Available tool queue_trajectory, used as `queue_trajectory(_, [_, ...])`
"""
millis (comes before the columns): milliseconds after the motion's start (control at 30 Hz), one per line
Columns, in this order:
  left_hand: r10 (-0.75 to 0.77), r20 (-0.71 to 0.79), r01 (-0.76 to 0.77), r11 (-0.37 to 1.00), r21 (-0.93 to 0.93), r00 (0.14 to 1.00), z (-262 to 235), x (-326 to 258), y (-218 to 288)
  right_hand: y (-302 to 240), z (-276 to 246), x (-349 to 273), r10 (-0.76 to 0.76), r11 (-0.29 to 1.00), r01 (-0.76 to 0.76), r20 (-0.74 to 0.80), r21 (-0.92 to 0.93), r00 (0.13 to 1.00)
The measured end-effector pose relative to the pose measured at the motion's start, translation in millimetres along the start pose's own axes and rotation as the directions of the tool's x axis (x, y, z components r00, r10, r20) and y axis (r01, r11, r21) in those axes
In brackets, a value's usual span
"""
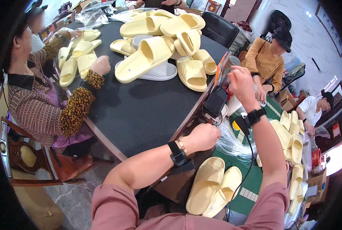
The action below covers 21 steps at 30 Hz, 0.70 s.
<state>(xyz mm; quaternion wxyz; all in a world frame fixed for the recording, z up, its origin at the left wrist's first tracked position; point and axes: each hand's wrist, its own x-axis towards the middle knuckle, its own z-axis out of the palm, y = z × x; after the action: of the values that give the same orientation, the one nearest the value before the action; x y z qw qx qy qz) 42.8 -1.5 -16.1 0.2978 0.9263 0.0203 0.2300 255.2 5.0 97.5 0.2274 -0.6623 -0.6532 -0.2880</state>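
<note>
The left hand is curled into a fist at the edge of the dark table, just beside a black phone. The right hand is raised — fingers pinching an orange-red packet (what it holds beyond that I cannot tell). A pair of yellow slippers lies below, on the lap.

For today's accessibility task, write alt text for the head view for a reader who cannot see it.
A person's left hand rests closed at a dark table's edge while the right hand is raised beside a red packet. Pale yellow slippers are heaped on the table, and a pair lies in the lap; other people sit around.
</note>
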Motion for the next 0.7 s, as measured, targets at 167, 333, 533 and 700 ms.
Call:
queue_trajectory(167, [-0.077, 0.153, 0.063, 0.993, 0.095, 0.985, 3.4, 0.6, -0.5, -49.6, 36.7, 57.6, 0.062, 0.989, -0.081, 0.154, 0.120, 0.986])
queue_trajectory(333, [-0.071, 0.251, 0.017, 0.977, 0.211, 0.965, 7.6, 3.4, 4.0, -84.0, 76.3, 87.7, 0.012, 0.995, -0.009, 0.024, -0.100, 1.000])
queue_trajectory(533, [-0.048, 0.116, 0.032, 0.990, 0.138, 0.992, 10.4, -3.2, 2.7, -96.5, 101.0, 114.1, 0.099, 0.989, -0.089, 0.083, -0.116, 0.992])
queue_trajectory(700, [-0.148, 0.059, 0.136, 0.975, 0.178, 0.987, -0.1, 0.1, 5.7, -80.1, 87.3, 111.0, 0.034, 0.999, -0.036, -0.118, -0.015, 0.992])
